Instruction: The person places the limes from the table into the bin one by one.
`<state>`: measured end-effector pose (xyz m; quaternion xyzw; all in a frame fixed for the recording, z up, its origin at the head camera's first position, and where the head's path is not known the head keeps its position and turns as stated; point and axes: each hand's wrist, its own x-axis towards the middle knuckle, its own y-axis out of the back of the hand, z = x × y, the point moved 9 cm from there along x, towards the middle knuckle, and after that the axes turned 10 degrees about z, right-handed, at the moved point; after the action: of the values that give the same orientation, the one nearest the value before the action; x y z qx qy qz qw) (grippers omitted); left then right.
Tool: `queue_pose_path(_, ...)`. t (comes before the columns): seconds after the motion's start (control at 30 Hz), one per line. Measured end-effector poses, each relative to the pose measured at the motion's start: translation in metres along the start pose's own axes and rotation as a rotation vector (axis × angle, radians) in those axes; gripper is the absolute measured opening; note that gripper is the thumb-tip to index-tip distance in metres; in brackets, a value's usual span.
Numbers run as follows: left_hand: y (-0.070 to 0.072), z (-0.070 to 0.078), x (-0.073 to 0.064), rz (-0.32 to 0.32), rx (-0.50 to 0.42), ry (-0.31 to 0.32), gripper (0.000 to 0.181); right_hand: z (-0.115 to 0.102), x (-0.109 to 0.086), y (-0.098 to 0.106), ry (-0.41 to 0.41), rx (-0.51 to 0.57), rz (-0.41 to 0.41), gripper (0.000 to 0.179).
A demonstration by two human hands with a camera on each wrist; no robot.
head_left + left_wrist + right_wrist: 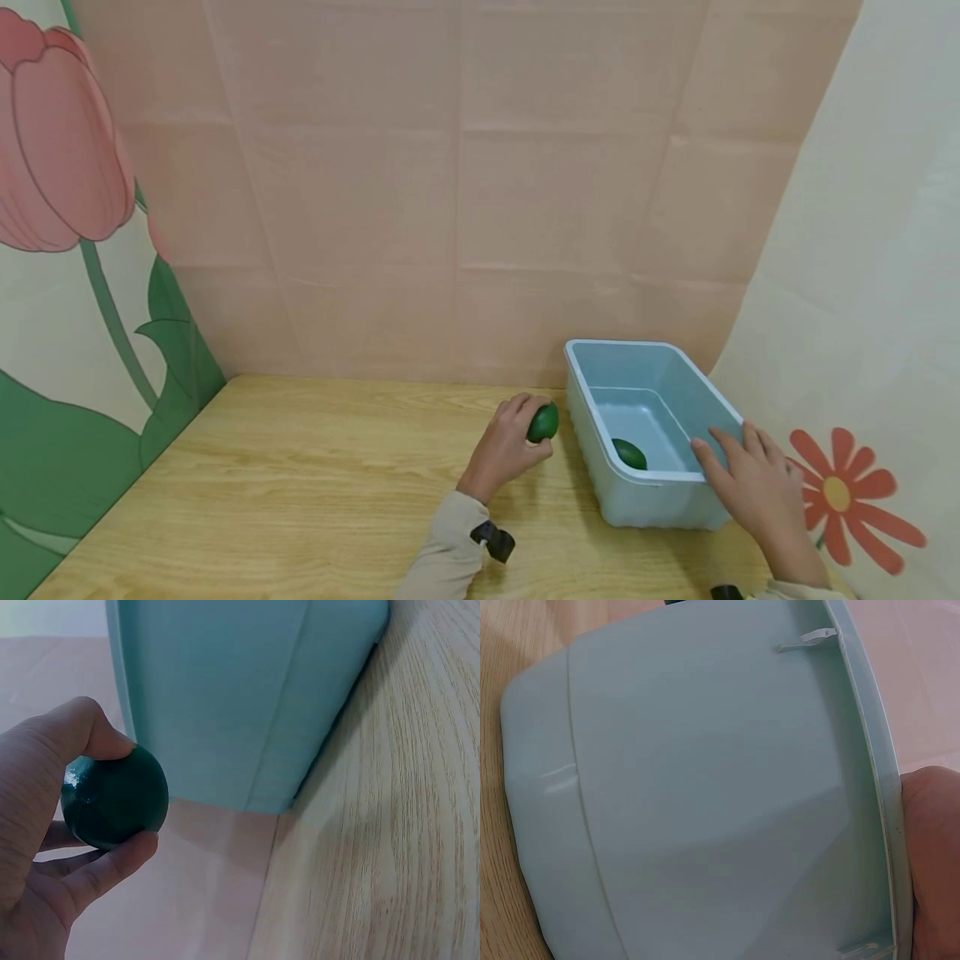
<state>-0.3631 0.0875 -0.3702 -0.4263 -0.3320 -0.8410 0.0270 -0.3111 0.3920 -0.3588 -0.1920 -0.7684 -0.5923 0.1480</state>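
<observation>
My left hand [510, 442] holds a glossy dark green oval fruit [543, 422] between thumb and fingertips, above the table and just left of a light blue plastic bin [600, 467]. In the left wrist view the same fruit [116, 799] is pinched beside the bin's outer wall [217, 697]. A second green oval fruit [629, 454] lies inside the bin, by its near left corner. My right hand [761, 492] rests on the bin's near right rim with its fingers spread. In the right wrist view the bin wall [705, 765] hides most of that hand.
The bin stands on a wood-grain table [300, 483], close to the pinkish back sheet [450, 208]. A white sheet with a red flower [836, 494] borders the right side. Another sheet with a pink tulip [67, 142] borders the left.
</observation>
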Motion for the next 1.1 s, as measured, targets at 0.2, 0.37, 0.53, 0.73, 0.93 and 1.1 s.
queue_pose_path(0.2,0.002,0.003,0.000,0.013,0.001,-0.015,0.049,-0.003,0.000,0.003,0.008,-0.005,0.014,0.073)
queue_pose_path(0.37,0.004,0.006,0.001,0.025,-0.002,-0.031,0.049,-0.004,0.000,0.003,0.009,-0.020,0.009,0.073)
queue_pose_path(0.53,0.005,0.007,0.001,0.036,-0.003,-0.045,0.050,-0.003,0.001,0.003,0.006,-0.034,-0.004,0.073)
queue_pose_path(0.73,0.008,0.011,0.002,0.048,-0.008,-0.066,0.050,-0.001,0.001,0.001,0.003,-0.034,0.007,0.073)
queue_pose_path(0.93,0.010,0.014,0.003,0.067,-0.009,-0.087,0.050,-0.003,0.002,0.002,0.006,-0.027,0.008,0.073)
queue_pose_path(1.1,0.011,0.014,0.003,0.071,-0.012,-0.086,0.051,-0.004,0.001,0.004,0.000,-0.026,-0.001,0.073)
